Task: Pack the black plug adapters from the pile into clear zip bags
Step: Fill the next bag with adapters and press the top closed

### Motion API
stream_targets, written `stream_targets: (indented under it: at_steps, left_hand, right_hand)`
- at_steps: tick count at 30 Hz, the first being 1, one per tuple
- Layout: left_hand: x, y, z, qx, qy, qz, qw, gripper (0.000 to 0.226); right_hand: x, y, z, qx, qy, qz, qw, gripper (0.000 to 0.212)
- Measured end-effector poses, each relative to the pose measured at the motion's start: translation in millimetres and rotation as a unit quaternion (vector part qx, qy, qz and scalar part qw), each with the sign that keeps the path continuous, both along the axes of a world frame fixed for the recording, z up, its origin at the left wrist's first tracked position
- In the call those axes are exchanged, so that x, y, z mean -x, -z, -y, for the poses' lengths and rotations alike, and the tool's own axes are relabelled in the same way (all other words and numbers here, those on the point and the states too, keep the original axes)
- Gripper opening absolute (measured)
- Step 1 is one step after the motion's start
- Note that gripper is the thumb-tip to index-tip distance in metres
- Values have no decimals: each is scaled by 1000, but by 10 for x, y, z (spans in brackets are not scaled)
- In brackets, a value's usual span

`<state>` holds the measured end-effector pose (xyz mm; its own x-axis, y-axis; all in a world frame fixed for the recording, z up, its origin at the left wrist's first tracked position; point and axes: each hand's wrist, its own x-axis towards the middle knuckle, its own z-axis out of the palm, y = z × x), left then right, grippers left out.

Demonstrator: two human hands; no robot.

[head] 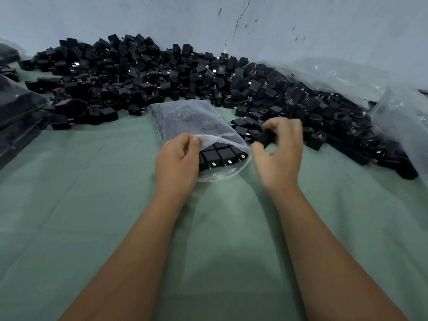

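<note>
Green cloth (92, 205) under a cracked wall (301, 24); left hand (178, 158) pinches bag (192, 121) (mouth open), right hand (281, 149) grips adapter (266, 137).

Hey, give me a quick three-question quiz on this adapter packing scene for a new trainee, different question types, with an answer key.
1. True or false: the left hand holds the mouth of the clear zip bag open.
2. Multiple choice: what does the right hand hold? A) a black plug adapter B) a roll of tape C) nothing
3. Fill in: the adapters in the bag lie with their metal prongs toward the bag's ____.

Key
1. True; its fingers pinch the upper edge of the mouth.
2. A; the held adapter sits between its fingers, beside the pile of adapters.
3. Mouth, the open end nearest the person.
</note>
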<state>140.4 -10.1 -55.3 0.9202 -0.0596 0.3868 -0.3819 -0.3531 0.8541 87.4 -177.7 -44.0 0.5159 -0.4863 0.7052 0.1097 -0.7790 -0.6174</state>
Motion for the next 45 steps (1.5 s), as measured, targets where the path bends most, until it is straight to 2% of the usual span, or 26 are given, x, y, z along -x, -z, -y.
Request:
stream_targets:
  at_steps: [4,7,10,13,16,21,24,27,29,36,38,42,45]
  left_hand:
    - [-4,-13,3,27,7,1,1000,28]
    - [-11,-18,2,42,11,-4,999,26]
    - [-3,-23,3,52,14,-8,999,25]
    - [1,-32,6,58,16,-7,998,25]
    - [0,-38,3,65,15,-8,998,25]
    - [-6,-29,3,62,11,-4,998,24]
    - [-3,-28,5,59,10,-4,998,24]
    - [1,-30,7,60,12,-9,998,26]
    - [7,-33,8,58,12,-11,998,26]
    - [22,-25,10,39,7,-15,999,26]
    - [23,-24,10,36,4,-16,999,27]
    - [17,-18,16,20,6,-21,1000,28]
    - [19,-20,13,28,4,-4,1000,27]
  right_hand:
    - [33,-45,-329,209,-114,-42,970,34]
    - [-32,-13,-435,295,-169,-76,937,34]
    - [-49,20,-406,284,-175,-88,939,33]
    - [-24,23,-390,286,-124,-94,945,32]
    - [-13,18,-392,249,-87,-115,958,31]
    - [11,33,-367,196,-115,-129,965,28]
    - [21,10,-421,206,-73,-121,968,8]
    - [-6,23,-491,247,-25,-147,957,19]
    - [-13,31,-523,262,-24,-154,952,11]
    - [19,-20,-525,266,36,-126,955,18]
    - [49,-31,-576,262,30,-117,958,28]
    - [46,8,-695,271,-25,-126,954,25]
    - [21,13,-695,284,-9,-170,944,29]
